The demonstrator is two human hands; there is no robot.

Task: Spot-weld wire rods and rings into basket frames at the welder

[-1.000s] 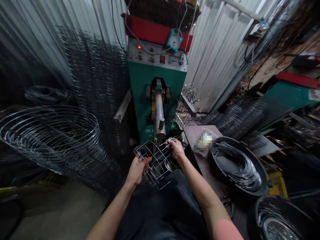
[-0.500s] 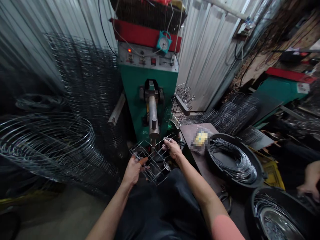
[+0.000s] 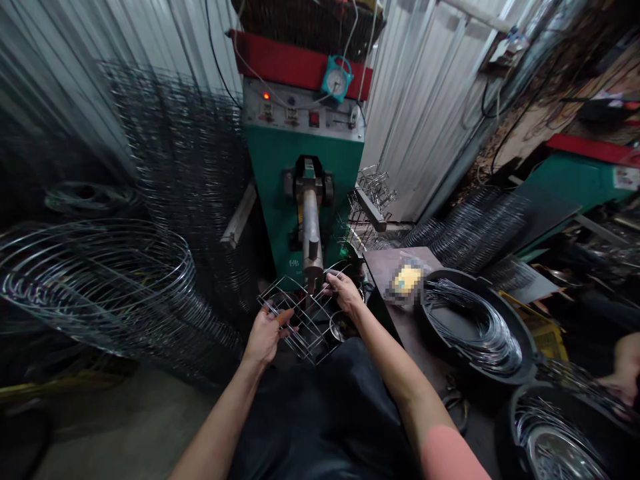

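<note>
Both my hands hold a small wire rack (image 3: 311, 331) of crossed metal rods, tilted below the machine's electrode. My left hand (image 3: 267, 333) grips its left side, with an orange-brown covering on a finger. At its upper right, my right hand (image 3: 343, 292) pinches a rod between thumb and fingers. Over the rack's far part comes down the grey cylindrical arm (image 3: 311, 227) of a green spot welding machine (image 3: 270, 167). Its narrow tip is close to the wires; whether they touch, I cannot tell.
Tall stacks of wire rings (image 3: 170, 160) and wire frames (image 3: 100, 287) stand on the left. To the right, a side table (image 3: 385, 267) and a black basin (image 3: 527, 357) with a wire coil (image 3: 480, 327) stand close by. A co-worker's hand (image 3: 623, 380) is at far right.
The machine and surroundings appear shifted slightly right as my view turns. The rack has moved a little relative to the welding tip, still held in both hands.
</note>
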